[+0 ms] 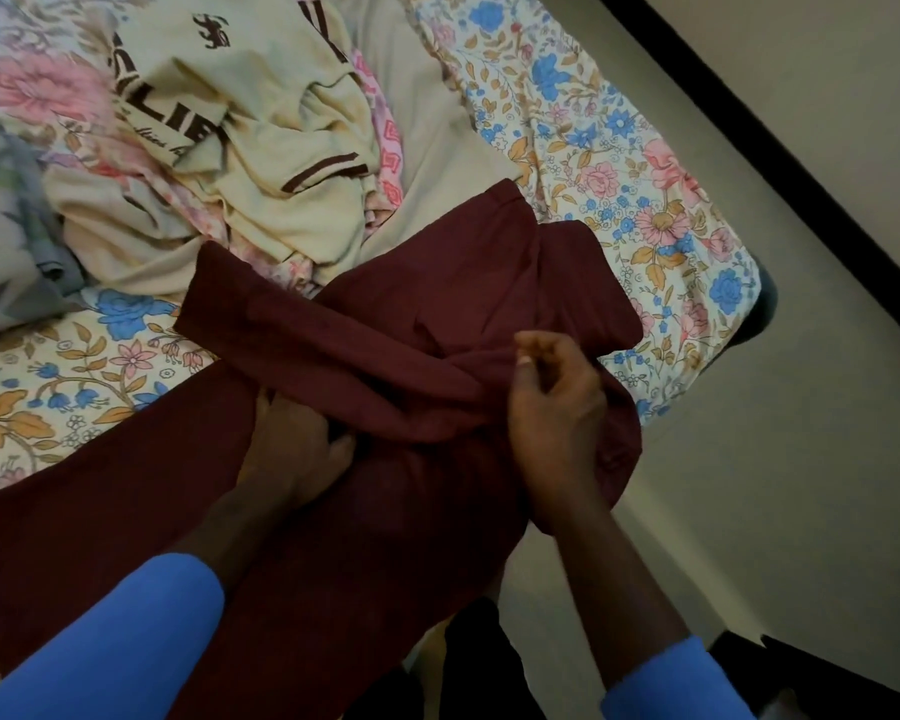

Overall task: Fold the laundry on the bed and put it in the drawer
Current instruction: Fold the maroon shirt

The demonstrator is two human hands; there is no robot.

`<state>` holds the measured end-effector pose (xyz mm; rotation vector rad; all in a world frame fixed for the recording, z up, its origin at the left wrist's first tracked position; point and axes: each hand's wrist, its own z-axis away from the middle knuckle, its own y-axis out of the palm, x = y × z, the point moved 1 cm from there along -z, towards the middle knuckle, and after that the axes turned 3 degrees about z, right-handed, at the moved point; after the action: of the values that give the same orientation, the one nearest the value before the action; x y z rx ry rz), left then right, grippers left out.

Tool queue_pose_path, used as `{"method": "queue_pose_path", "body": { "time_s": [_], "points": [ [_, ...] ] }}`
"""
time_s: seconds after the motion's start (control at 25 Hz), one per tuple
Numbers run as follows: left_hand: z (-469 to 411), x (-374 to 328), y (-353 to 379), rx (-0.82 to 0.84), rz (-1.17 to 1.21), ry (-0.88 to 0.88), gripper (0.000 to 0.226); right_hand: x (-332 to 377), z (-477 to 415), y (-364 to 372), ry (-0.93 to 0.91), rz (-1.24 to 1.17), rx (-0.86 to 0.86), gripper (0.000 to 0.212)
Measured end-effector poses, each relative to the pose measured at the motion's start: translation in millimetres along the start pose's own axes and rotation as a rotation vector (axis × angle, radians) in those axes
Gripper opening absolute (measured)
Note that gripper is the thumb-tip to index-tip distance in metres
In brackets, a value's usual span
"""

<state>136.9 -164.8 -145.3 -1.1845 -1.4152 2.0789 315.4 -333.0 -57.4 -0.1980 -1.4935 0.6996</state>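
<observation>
The maroon garment (437, 304) is pressed by the flat left hand (292, 444), its tips hidden under a fold. The right hand (557, 407) is curled beside it; any grip cannot be told.

Floral-sheeted bed (619, 163); pale grey floor (749, 459); black skirting strip (780, 171); beige wall (827, 70); dim light.

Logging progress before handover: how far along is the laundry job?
Early. No finished folded piece shows. In hand: the maroon garment, half folded, left hand resting on it, right hand seemingly pinching a fold. Left: the cream shirt and grey garment lie crumpled on the bed.
</observation>
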Motion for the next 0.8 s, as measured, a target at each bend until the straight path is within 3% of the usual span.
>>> {"method": "queue_pose_path", "body": {
  "time_s": [0.12,0.2,0.24,0.28,0.36,0.4,0.48,0.52,0.6,0.8],
  "points": [
    [14.7,-18.3,-24.1,-0.287,0.249,-0.224,0.035,-12.3,-47.5,-0.9,0.134,0.014,0.025,0.028],
    [26.1,-38.4,-38.9,-0.469,0.253,-0.215,0.034,-11.6,-66.4,-1.9,-0.064,0.21,0.106,0.047],
    [24.9,-46.0,-43.2,-0.49,0.229,-0.138,0.049,-9.3,-75.2,-2.2,-0.221,0.346,0.187,0.056],
    [15.4,-50.1,-45.5,-0.432,0.189,-0.041,0.065,-5.6,-86.0,-1.8,-0.366,0.49,0.28,0.057],
    [-22.1,-56.0,-50.6,-0.159,0.026,0.148,0.085,2.5,-107.9,1.1,-0.543,0.742,0.443,0.038],
    [-45.0,-58.0,-53.6,0.027,-0.106,0.196,0.084,4.5,-117.5,2.7,-0.586,0.818,0.478,0.026],
    [-78.8,-63.6,-65.3,0.341,-0.3,0.207,0.059,5.3,-133.4,4.2,-0.608,0.804,0.446,0.014],
    [-81.8,-67.0,-73.3,0.387,-0.312,0.202,0.046,4.0,-140.1,4.2,-0.608,0.745,0.404,0.011],
    [-62.5,-75.2,-86.6,0.378,-0.295,0.209,0.039,-1.9,-151.9,1.8,-0.577,0.612,0.329,0.007],
    [29.6,-103.3,-106.4,0.555,-0.081,0.174,0.077,-5.0,-169.8,-2.4,-0.286,0.439,0.306,0.012]
  ]
}}
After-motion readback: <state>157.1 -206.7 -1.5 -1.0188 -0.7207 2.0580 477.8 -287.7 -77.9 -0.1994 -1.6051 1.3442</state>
